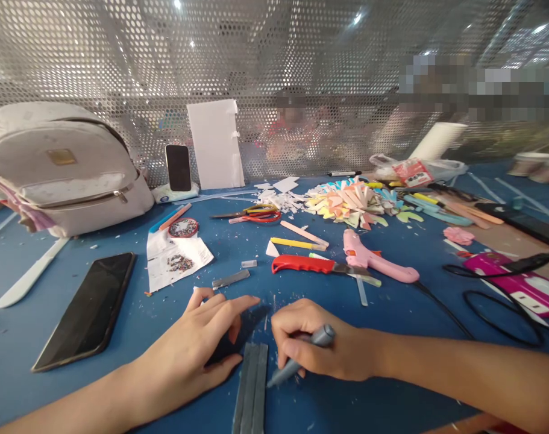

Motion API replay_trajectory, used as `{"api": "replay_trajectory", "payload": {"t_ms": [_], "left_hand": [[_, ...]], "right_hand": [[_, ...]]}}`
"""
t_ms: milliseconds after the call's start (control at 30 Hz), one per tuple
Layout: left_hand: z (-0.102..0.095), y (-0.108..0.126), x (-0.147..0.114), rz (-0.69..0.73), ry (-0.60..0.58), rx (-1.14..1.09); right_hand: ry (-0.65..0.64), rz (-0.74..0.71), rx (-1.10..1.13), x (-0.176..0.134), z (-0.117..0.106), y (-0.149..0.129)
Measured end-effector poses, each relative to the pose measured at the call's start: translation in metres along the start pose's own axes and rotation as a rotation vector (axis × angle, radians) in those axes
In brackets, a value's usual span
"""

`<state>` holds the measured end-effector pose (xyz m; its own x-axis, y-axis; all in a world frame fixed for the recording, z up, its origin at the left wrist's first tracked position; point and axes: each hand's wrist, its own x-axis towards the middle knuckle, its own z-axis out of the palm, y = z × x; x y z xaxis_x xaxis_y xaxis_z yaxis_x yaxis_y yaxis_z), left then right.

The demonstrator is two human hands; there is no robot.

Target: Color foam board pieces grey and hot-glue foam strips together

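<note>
My right hand [313, 340] is closed around a grey marker [284, 374], its tip pointing down and left. That tip meets the right edge of a dark grey grooved strip [250, 389], which lies lengthwise on the blue table and runs out of the bottom of the view. To the left of the strip, my left hand [206, 331] has its fingers apart and holds nothing. Its thumb reaches the strip's left edge; whether it presses there I cannot tell. Just beyond my hands lies a red-handled knife [304, 264], with a pink glue gun [378, 259] beside it.
A black phone [88, 310] lies left of my left hand, near a white backpack [66, 172]. Beads sit on white paper [159, 268]. Scissors [251, 212] and a heap of coloured cut pieces [346, 202] lie farther back. Black cable [495, 319] coils at right.
</note>
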<state>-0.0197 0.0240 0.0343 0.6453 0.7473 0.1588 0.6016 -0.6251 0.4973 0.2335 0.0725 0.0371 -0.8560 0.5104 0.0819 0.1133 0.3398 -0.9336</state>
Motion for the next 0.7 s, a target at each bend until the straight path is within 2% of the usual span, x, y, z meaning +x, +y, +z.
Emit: {"api": "replay_trajectory", "payload": {"t_ms": [233,333,400,600,700], "left_hand": [[0.0,0.003,0.0,-0.035,0.032,-0.011],[-0.001,0.012,-0.003,-0.058,0.112,0.012],[0.0,0.019,-0.007,-0.022,0.156,0.086],[0.014,0.028,-0.021,-0.013,-0.047,0.36],[0.022,0.029,-0.023,-0.025,-0.012,0.42]], "right_hand": [[-0.009,-0.184,-0.014,0.004,0.004,-0.001],[0.009,-0.217,-0.016,0.003,0.003,-0.001],[0.04,-0.232,-0.019,0.002,0.002,-0.001],[0.136,-0.247,-0.01,-0.002,-0.001,0.004],[0.157,-0.228,-0.008,-0.003,-0.001,0.006]]}}
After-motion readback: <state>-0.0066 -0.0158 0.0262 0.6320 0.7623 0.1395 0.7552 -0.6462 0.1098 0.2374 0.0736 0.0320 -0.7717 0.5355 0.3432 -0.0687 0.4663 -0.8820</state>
